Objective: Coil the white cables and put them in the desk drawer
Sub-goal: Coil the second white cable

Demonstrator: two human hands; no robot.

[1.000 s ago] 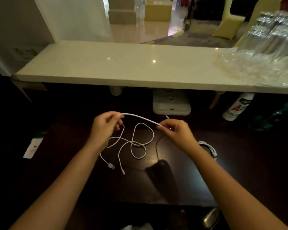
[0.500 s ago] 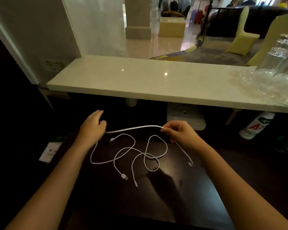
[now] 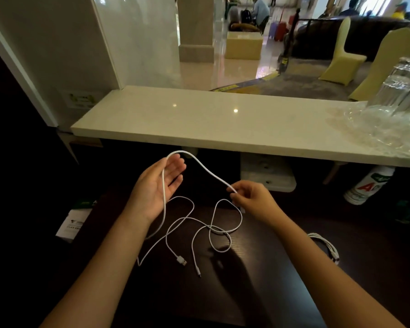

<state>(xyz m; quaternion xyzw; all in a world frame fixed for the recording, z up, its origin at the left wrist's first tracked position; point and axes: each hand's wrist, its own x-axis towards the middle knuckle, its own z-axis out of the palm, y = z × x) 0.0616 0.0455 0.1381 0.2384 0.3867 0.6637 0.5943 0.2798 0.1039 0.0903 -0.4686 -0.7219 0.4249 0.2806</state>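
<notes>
One dark worktop [image 3: 258, 292] under a pale shelf [image 3: 223, 124], lobby beyond, loose white cable [image 3: 199, 230] draped over flat left hand [image 3: 156, 185], pinched by right hand [image 3: 251, 197].

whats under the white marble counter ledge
Under the pale stone counter ledge sit a white power strip and a white plastic bottle with red lettering. The rest of that recess is too dark to read.

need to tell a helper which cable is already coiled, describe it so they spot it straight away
Start at the dark desk below the pale stone counter and look along its right side, past the right hand. The small coiled cable lies there alone in a tight white bundle. The loose white cable between the hands sprawls in open loops with its plugs showing.
</notes>
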